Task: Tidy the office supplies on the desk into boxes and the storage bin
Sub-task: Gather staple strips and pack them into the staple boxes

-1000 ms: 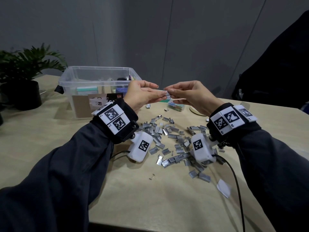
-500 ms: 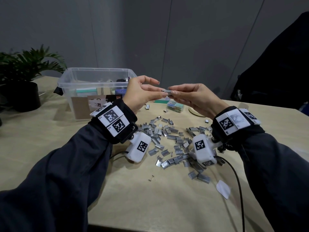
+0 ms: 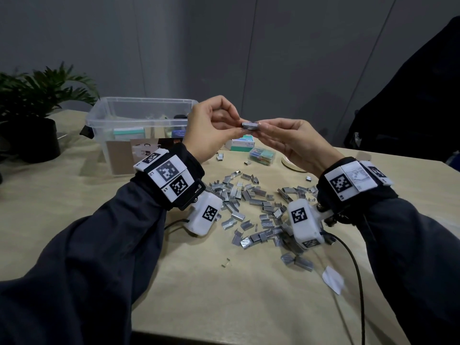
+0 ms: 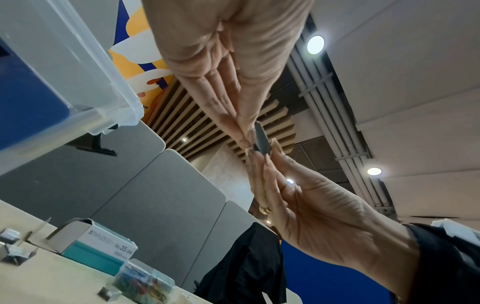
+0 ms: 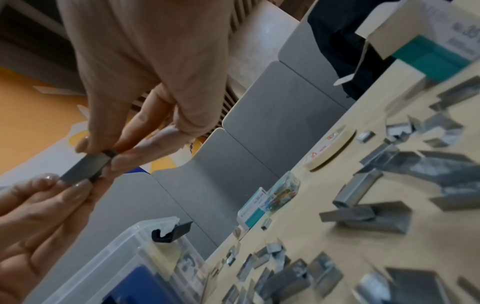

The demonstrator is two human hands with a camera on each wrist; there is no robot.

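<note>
A short grey strip of staples hangs in the air above the desk, held at both ends. My left hand pinches its left end and my right hand pinches its right end. The left wrist view shows the strip edge-on between the fingertips of both hands. In the right wrist view the strip lies flat between them. Below the hands, several loose staple strips lie scattered on the desk. An open staples box stands behind them, beside the clear storage bin.
A small clear box of coloured paper clips and a tape roll sit behind the pile. A potted plant stands far left. A paper scrap and a black cable lie near the right forearm.
Both hands have risen a little with the strip pinched between them. The left fingers have curled in more.
</note>
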